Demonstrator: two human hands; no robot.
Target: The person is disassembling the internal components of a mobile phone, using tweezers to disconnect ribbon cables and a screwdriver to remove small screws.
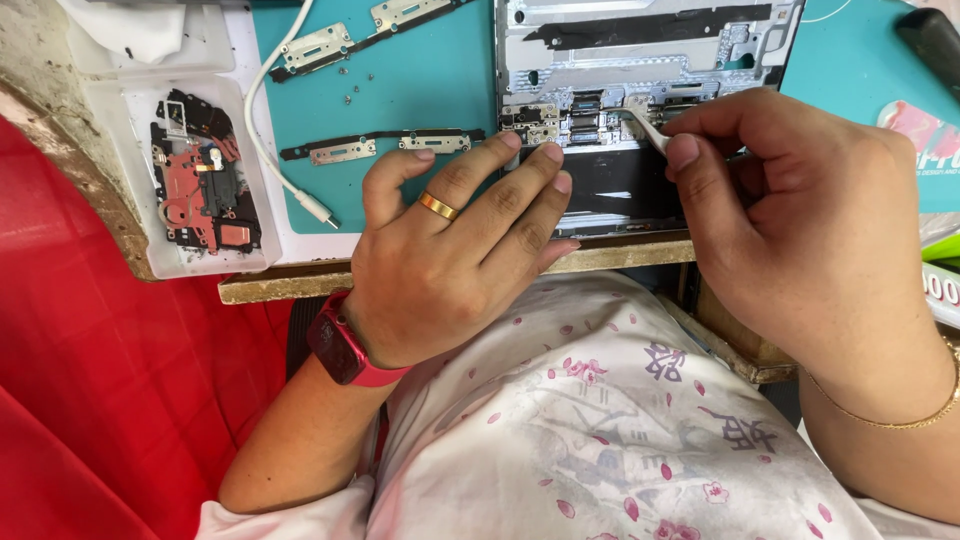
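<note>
An opened device chassis (640,60) with bare metal frame, connectors and black tape lies on a teal mat (420,90). My left hand (455,250), with a gold ring and a red wrist band, rests flat on the chassis's near edge, fingertips by the connector row (560,118). My right hand (800,220) pinches metal tweezers (645,128), whose tip touches the connectors in the middle of the chassis.
Two black strips with metal brackets (380,147) (350,40) and tiny screws lie on the mat. A white cable (275,150) runs beside them. A clear tray (200,170) at left holds a removed circuit part. The worn bench edge (300,282) is near my lap.
</note>
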